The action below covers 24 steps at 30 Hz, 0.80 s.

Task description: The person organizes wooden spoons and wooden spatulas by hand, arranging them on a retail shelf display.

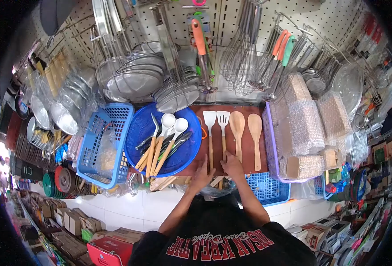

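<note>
Spatulas (223, 117) lie parallel, heads (209, 117) pointing away, handles (211, 150) toward the hands (232, 167), whose grip I cannot tell.

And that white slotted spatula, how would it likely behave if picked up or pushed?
The slotted spatula probably lifts as one stiff piece, its slim handle looking like straight wood. It is likely light for its size, given the cut-out slots. Lying flat on the brown board, it would probably slide rather than roll.
</note>
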Motion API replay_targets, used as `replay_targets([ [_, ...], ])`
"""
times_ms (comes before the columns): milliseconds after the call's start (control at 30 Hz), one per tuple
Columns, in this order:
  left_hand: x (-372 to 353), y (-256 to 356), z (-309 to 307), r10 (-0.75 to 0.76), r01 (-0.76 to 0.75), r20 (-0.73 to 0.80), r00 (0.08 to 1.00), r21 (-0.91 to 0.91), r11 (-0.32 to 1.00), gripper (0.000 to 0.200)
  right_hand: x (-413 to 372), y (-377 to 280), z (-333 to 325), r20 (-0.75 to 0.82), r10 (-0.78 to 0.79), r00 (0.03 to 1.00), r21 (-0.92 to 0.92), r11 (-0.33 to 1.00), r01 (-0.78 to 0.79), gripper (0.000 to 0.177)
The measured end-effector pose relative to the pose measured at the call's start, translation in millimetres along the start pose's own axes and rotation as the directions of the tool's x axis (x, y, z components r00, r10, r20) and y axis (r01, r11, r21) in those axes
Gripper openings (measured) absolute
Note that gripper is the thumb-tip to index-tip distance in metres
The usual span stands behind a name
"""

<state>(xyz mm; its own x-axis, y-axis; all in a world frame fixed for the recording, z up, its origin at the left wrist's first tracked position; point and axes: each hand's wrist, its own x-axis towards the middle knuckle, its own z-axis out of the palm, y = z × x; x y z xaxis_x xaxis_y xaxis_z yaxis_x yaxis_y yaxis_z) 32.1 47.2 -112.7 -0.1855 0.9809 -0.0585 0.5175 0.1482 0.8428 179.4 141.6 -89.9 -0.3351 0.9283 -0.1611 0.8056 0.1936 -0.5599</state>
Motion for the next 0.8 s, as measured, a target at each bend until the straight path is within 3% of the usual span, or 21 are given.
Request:
replay_targets([
  [67, -11.2, 17.6, -17.9, 0.044, -0.045, 0.043, 0.998, 0.025, 0.999, 0.067, 0.9, -15.3, -10.9, -0.084, -0.035, 0.996, -0.005, 0.999, 0.035, 0.044],
  [100, -12.2, 25.5, -26.8, 0.011, -0.004, 0.097, 0.995, -0.069, 0.998, 0.050, 1.5, -19.3, -11.6, -0.152, -0.067, 0.986, -0.001, 0.998, 0.067, 0.039],
  [200, -26.2, 73.7, -68.2, 0.092, -0.076, 0.041, 0.995, -0.287, 0.955, 0.031, 3.7, -39.7, -19.4, -0.253, -0.097, 0.963, 0.141, 0.981, 0.136, 0.022],
  [300, -33.3, 90.2, -102.5, 0.163, -0.198, -0.211, 0.964, -0.157, 0.968, 0.022, 5.8, -66.9, -30.9, -0.352, -0.249, 0.902, 0.180, 0.928, 0.327, 0.014],
  [400, -29.9, 80.1, -135.7, 0.212, -0.226, -0.369, 0.905, 0.004, 0.974, 0.020, 7.8, -99.7, -37.6, -0.351, -0.344, 0.871, 0.254, 0.860, 0.442, 0.013],
  [633, -20.3, 55.4, -183.7, 0.260, -0.100, -0.418, 0.870, 0.368, 0.925, 0.031, 23.1, -152.4, -23.8, -0.135, -0.493, 0.859, 0.358, 0.784, 0.507, 0.013],
  [733, -15.2, 25.2, -188.9, 0.265, 0.093, -0.492, 0.829, 0.588, 0.803, 0.041, 33.0, -162.7, -0.9, -0.009, -0.603, 0.798, 0.322, 0.754, 0.573, 0.016],
  [767, -14.3, 14.2, -189.1, 0.221, 0.201, -0.553, 0.804, 0.601, 0.774, 0.054, 35.3, -168.9, 4.4, 0.053, -0.622, 0.781, 0.335, 0.748, 0.573, 0.017],
  [800, -12.9, 2.6, -190.4, 0.150, 0.227, -0.526, 0.837, 0.583, 0.780, 0.056, 37.9, -173.6, 11.0, 0.114, -0.637, 0.762, 0.347, 0.744, 0.571, 0.018],
])
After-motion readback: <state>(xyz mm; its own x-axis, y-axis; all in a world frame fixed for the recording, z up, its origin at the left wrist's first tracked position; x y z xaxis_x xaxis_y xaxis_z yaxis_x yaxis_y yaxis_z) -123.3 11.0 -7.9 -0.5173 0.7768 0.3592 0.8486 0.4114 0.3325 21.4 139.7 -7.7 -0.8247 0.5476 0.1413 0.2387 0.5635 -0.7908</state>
